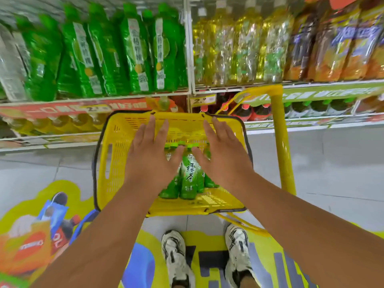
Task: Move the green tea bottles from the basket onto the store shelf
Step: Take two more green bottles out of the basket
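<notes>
A yellow plastic basket (116,163) sits on the floor in front of the shelves. Several green tea bottles (189,179) with green caps lie side by side inside it, caps toward the shelves. My left hand (151,150) hovers flat above the bottles on the left, fingers spread and holding nothing. My right hand (222,150) hovers above them on the right, also spread and empty. Both hands cover the upper parts of some bottles. The store shelf (124,96) runs across the top of the view.
Green drink bottles (133,50) fill the upper left shelf, yellow ones (239,46) the middle, orange-labelled ones (342,44) the right. A yellow trolley handle (280,142) rises right of the basket. My two shoes (174,256) stand on a printed floor sticker.
</notes>
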A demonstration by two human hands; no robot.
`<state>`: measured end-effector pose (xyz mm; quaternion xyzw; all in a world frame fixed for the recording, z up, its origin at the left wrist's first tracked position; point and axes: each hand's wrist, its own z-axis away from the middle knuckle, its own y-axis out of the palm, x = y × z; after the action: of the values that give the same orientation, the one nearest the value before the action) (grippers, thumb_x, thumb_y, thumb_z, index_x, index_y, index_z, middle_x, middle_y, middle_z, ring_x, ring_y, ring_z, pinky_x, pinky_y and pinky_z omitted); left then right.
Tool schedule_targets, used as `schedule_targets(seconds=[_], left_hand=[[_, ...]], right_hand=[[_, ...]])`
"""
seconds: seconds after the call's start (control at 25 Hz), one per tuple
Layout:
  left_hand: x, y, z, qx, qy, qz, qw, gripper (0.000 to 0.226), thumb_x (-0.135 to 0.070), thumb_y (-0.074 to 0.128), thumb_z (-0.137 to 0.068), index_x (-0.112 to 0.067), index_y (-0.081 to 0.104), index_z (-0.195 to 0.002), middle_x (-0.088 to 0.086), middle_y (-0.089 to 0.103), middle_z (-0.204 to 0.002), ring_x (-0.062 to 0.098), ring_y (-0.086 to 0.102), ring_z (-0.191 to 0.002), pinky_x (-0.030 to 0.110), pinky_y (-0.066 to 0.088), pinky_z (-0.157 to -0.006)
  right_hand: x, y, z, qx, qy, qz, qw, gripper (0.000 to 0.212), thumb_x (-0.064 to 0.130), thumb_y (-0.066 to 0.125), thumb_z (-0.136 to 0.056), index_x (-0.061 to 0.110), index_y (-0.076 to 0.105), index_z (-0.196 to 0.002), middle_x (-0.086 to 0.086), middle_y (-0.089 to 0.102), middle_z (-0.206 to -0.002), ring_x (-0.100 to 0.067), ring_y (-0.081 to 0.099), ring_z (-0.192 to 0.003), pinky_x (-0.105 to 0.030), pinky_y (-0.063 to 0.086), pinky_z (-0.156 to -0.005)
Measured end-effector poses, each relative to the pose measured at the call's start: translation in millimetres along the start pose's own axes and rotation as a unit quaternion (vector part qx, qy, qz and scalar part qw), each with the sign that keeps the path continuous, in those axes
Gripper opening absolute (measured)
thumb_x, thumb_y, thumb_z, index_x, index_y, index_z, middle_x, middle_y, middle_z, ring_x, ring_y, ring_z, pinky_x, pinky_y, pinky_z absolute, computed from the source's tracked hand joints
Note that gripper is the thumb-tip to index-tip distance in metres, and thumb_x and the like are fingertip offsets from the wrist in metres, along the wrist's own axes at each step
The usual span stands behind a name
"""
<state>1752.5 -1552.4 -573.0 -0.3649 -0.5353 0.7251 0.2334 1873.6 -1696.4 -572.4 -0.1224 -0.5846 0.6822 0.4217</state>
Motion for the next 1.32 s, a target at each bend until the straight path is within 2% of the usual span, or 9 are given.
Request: schedule_targets(seconds=[0.4,0.52,0.68,0.84,0.92,1.0,1.08,1.24,1.32], left_hand=[[53.3,121.2,-15.2,0.057,-0.002,-0.002,0.998,0.081,-0.062,0.048,-0.096,-0.03,0.016,-0.163,0.004,0.008,-0.171,0.03,0.011,-0.156,0.05,0.022,-0.122],[57.2,144.1,-13.6,0.08,-0.042,0.041,0.995,0.082,-0.059,0.052,-0.095,-0.029,0.017,-0.163,0.003,0.009,-0.171,0.029,0.01,-0.157,0.048,0.021,-0.123],[56.4,164.5,-11.6,0.092,-0.086,0.089,0.988,0.08,-0.052,0.056,-0.096,-0.022,0.021,-0.162,0.005,0.024,-0.167,0.03,0.024,-0.151,0.05,0.038,-0.115],[58.2,178.1,-17.4,0.138,-0.187,0.169,0.958,0.085,-0.048,0.065,-0.092,-0.021,0.021,-0.16,0.008,0.039,-0.159,0.032,0.049,-0.136,0.047,0.048,-0.106],[57.8,182.5,-22.6,0.153,-0.231,0.196,0.94,0.081,-0.045,0.073,-0.085,-0.014,0.037,-0.15,0.011,0.05,-0.147,0.032,0.057,-0.125,0.041,0.052,-0.096],[55.6,181.2,-29.1,0.173,-0.251,0.193,0.932,0.08,-0.043,0.082,-0.078,-0.007,0.045,-0.139,0.012,0.057,-0.135,0.032,0.061,-0.116,0.036,0.053,-0.083],[53.3,177.8,-35.4,0.196,-0.256,0.167,0.932,0.086,-0.043,0.084,-0.078,-0.006,0.041,-0.142,0.014,0.057,-0.135,0.033,0.06,-0.119,0.04,0.053,-0.086],[53.9,171.4,-37.3,0.256,-0.25,0.132,0.924,0.11,-0.043,0.081,-0.083,-0.006,0.012,-0.16,0.015,0.042,-0.155,0.034,0.048,-0.137,0.042,0.046,-0.102],[54.3,171.9,-31.1,0.276,-0.245,0.133,0.92,0.112,-0.04,0.083,-0.081,-0.007,0.011,-0.161,0.015,0.038,-0.158,0.034,0.044,-0.141,0.042,0.044,-0.105]], right_hand=[[-18.2,122.8,-32.5,0.041,0.032,-0.011,0.999,0.08,0.061,0.038,-0.104,0.019,0.013,-0.167,-0.008,0.011,-0.175,-0.029,0.008,-0.161,-0.044,0.017,-0.129],[-20.0,145.1,-37.9,0.083,0.09,-0.089,0.988,0.08,0.06,0.043,-0.104,0.019,0.014,-0.166,-0.008,0.014,-0.174,-0.03,0.012,-0.16,-0.044,0.02,-0.127],[-16.9,170.7,-51.0,0.126,0.207,-0.255,0.936,0.087,0.058,0.057,-0.099,0.022,0.016,-0.166,-0.01,0.024,-0.17,-0.032,0.033,-0.153,-0.044,0.037,-0.118],[-9.8,189.1,-61.6,0.138,0.305,-0.34,0.879,0.091,0.046,0.076,-0.09,0.017,0.027,-0.161,-0.014,0.046,-0.152,-0.031,0.061,-0.123,-0.029,0.05,-0.084],[-11.6,199.3,-59.6,0.162,0.343,-0.36,0.852,0.076,0.041,0.082,-0.086,0.009,0.045,-0.144,-0.01,0.063,-0.124,-0.019,0.066,-0.089,-0.024,0.052,-0.064],[-14.4,206.2,-55.2,0.186,0.351,-0.345,0.851,0.068,0.048,0.085,-0.081,0.005,0.056,-0.125,-0.003,0.065,-0.089,-0.012,0.057,-0.065,-0.02,0.044,-0.048],[-16.8,209.2,-54.1,0.184,0.357,-0.343,0.849,0.07,0.051,0.086,-0.078,0.001,0.063,-0.121,-0.003,0.065,-0.079,-0.012,0.056,-0.062,-0.023,0.044,-0.052],[-18.6,204.1,-55.7,0.185,0.364,-0.339,0.848,0.049,0.044,0.083,-0.083,0.005,0.061,-0.103,-0.005,0.065,-0.087,-0.014,0.057,-0.071,-0.033,0.053,-0.071],[-20.1,201.8,-54.8,0.181,0.357,-0.345,0.849,0.051,0.038,0.081,-0.084,0.002,0.063,-0.114,-0.006,0.065,-0.091,-0.015,0.057,-0.073,-0.034,0.053,-0.071]])
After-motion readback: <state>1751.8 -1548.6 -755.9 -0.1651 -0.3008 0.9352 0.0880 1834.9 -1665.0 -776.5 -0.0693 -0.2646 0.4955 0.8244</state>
